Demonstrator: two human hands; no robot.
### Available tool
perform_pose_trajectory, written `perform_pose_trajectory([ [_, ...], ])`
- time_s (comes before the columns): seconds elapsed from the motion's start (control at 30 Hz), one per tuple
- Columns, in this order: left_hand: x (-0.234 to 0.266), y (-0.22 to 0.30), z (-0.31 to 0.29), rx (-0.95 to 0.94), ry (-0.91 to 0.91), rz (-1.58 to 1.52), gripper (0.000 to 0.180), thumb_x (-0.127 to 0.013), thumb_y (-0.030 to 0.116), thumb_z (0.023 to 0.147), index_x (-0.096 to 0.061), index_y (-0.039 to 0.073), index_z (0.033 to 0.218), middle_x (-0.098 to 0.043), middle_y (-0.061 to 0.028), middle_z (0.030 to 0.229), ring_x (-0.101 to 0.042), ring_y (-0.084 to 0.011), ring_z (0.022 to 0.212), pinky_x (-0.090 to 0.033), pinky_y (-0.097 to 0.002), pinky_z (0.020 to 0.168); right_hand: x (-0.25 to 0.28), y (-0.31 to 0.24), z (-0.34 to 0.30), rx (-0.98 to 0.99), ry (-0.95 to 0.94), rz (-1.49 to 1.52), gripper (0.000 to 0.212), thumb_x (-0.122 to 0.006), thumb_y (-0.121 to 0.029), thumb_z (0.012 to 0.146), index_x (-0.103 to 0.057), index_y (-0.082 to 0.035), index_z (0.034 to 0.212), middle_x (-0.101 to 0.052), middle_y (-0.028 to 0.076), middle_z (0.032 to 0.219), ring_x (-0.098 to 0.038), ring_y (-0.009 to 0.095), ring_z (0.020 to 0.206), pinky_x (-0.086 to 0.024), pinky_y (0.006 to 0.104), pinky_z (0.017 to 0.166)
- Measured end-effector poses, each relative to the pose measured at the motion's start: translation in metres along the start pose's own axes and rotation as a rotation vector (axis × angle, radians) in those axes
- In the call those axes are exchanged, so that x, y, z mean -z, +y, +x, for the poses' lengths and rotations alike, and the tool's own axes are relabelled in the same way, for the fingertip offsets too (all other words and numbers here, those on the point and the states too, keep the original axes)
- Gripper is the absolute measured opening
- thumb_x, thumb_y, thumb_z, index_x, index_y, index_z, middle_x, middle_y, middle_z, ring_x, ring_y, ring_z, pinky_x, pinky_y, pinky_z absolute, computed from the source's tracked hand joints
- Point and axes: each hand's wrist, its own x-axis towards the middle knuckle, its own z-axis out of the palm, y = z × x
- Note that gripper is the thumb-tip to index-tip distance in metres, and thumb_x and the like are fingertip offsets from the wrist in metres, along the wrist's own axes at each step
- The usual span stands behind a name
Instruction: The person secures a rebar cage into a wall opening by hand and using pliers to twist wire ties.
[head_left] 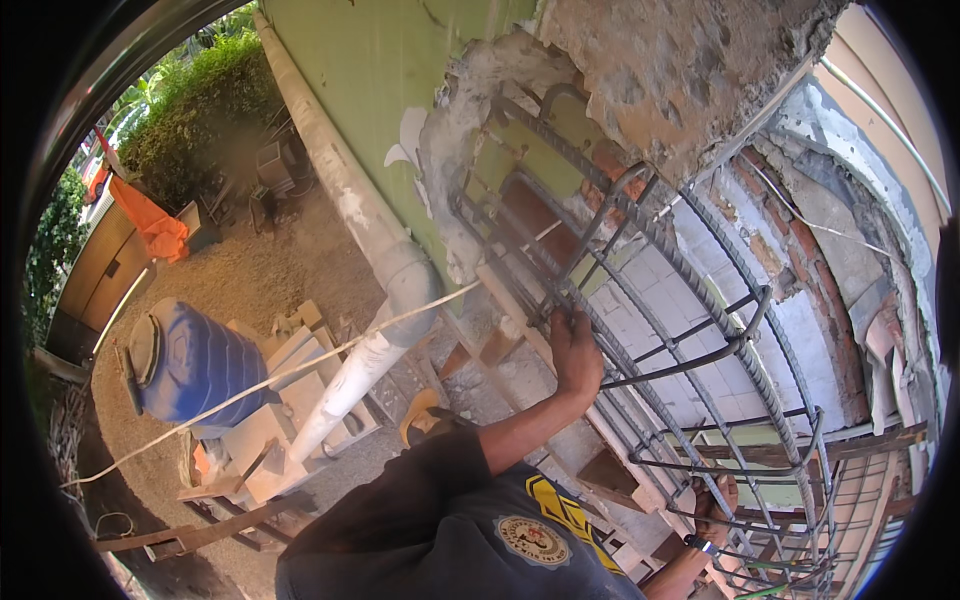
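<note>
A rebar cage [690, 370] of ribbed bars and bent stirrups runs from a broken opening in the green wall down to the lower right. My left hand [577, 350] is at the cage's near lower edge, its fingers closed round a bar by the upper stirrups. Farther down to the right, my right hand [715, 500], a dark watch on its wrist, is closed at a bar near the lower stirrups. Bars partly cover its fingers. A long wooden board [530, 340] lies along the near side of the cage.
Rough broken concrete [690, 70] overhangs the cage at the top. A grey-white drainpipe [350, 205] slants down the green wall [350, 60]. A thin pale hose or cord [300, 370] crosses to the left. A blue barrel [205, 365] stands by boards and blocks on sandy ground.
</note>
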Motion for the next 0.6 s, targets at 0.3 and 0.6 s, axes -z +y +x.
perform_pose_trajectory([
  [0.3,-0.001,0.016,-0.004,-0.051,0.043,0.065,0.033,-0.041,0.029,0.102,-0.047,-0.003,0.104,-0.051,-0.0129,0.097,-0.047,-0.0203,0.090,-0.038,-0.0355,0.085,-0.027,0.002,-0.004,-0.023,-0.044,0.051,0.025,-0.067,-0.010,0.085,-0.061,0.003,0.105,-0.067,0.012,0.084,-0.065,0.025,0.070,-0.056,0.0351,0.066],
  [0.6,0.001,0.027,-0.008,0.116,-0.046,-0.160,0.024,-0.042,0.029,0.099,-0.049,0.010,0.111,-0.055,0.0014,0.078,-0.042,-0.0032,0.057,-0.032,-0.0207,0.043,-0.038,0.000,-0.009,0.019,0.058,-0.052,0.021,-0.070,-0.011,0.084,-0.061,0.000,0.100,-0.063,0.009,0.077,-0.064,0.020,0.067,-0.056,0.0313,0.062],
])
